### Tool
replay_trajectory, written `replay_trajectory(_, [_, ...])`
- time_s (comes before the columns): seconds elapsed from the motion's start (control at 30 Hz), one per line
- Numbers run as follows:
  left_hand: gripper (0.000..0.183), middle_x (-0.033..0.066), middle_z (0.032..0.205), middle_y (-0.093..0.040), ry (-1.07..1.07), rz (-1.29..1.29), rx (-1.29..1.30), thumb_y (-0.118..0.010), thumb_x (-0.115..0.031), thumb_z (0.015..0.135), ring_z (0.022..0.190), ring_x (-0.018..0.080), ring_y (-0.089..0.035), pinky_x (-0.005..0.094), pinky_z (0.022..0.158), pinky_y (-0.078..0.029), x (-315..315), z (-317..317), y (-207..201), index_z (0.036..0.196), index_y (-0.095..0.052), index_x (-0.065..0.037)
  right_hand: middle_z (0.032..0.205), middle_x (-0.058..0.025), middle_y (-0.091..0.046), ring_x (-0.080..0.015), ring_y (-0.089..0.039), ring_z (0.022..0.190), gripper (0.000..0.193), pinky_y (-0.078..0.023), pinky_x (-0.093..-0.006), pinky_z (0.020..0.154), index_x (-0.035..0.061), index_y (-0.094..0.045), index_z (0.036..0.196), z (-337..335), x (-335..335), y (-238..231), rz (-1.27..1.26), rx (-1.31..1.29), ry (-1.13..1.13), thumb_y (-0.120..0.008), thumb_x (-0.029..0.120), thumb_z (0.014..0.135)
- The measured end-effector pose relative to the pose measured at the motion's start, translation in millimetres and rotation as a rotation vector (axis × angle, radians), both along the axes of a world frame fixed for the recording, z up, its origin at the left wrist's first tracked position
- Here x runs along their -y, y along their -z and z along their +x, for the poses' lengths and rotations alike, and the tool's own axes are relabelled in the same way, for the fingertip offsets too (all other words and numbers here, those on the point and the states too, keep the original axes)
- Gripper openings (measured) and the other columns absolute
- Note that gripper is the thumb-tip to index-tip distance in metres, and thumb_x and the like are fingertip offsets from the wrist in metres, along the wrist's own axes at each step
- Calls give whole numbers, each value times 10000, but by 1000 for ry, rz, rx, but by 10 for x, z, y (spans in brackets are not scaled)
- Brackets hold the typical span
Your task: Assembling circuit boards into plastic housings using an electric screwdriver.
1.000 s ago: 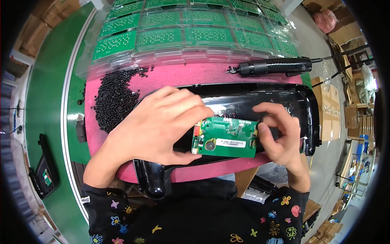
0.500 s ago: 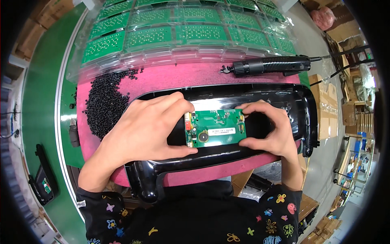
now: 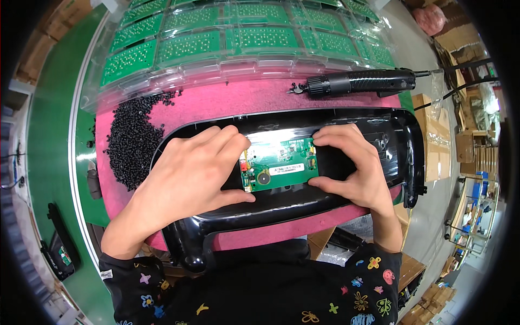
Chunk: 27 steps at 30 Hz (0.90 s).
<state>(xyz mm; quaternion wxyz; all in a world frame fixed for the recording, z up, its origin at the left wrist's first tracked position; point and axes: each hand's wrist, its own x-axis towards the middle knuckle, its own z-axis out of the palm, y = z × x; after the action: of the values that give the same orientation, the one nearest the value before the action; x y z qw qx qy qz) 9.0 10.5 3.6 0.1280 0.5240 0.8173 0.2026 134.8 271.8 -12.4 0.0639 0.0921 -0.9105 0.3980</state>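
A green circuit board (image 3: 287,156) with a white label and a round black part is held level over a glossy black plastic housing (image 3: 222,215). My left hand (image 3: 187,168) grips its left edge, thumb at the near corner and fingers at the far one. On the opposite edge, my right hand (image 3: 355,162) pinches the corners the same way, its curved fingers leaving a gap beside the board. The housing lies on a pink mat, its hollow side up. Whether the board touches the housing floor, I cannot tell.
Small black screws (image 3: 132,138) lie heaped on the pink mat (image 3: 208,97) at the left. A black electric screwdriver (image 3: 360,83) rests beyond the housing. Clear plastic trays (image 3: 227,70) with several green boards stand at the far side. Cardboard boxes (image 3: 435,141) are to the right.
Both hands have shifted slightly left with the circuit board between them. The grip looks the same.
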Motion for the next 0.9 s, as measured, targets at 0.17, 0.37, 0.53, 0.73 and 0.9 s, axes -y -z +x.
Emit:
replay_trajectory(0.17, [643,80,932,-572,6,-20,-3,-860,-359,604,871,290,-613,392,642,-475,-7,26,-33,1082,-560,-50,1114,-129,-643,-325,-605,1011,560,-501,-393,884,29,-639,1092,24,1,-13,11,3,3,-875,79,587])
replay_trajectory(0.37, [664,79,965,-578,6,-35,17,-860,-382,601,908,285,-613,387,682,-496,13,8,-27,1088,-555,-51,1121,-126,-640,-323,-602,1017,553,-499,-397,880,29,-638,1087,0,25,-6,31,6,-5,-871,80,588])
replay_trajectory(0.53, [648,69,994,-579,9,-52,22,-849,-382,624,936,272,-614,385,700,-501,29,-25,-17,1098,-551,-57,1120,-123,-640,-315,-604,1027,542,-486,-392,901,22,-642,1072,-9,62,-21,55,33,30,-866,73,581])
replay_trajectory(0.73, [638,58,1008,-565,31,-31,3,-840,-390,632,953,235,-611,354,699,-523,68,-4,-58,1092,-561,-48,1119,-131,-641,-319,-607,1037,552,-476,-401,908,28,-643,1072,3,82,-48,56,41,32,-867,73,569])
replay_trajectory(0.9, [622,84,977,-550,53,51,22,-844,-325,634,930,256,-606,359,723,-525,104,-11,-19,1087,-553,-13,1127,-138,-638,-321,-607,1041,562,-483,-398,907,20,-643,1074,7,96,-65,59,50,46,-869,69,562])
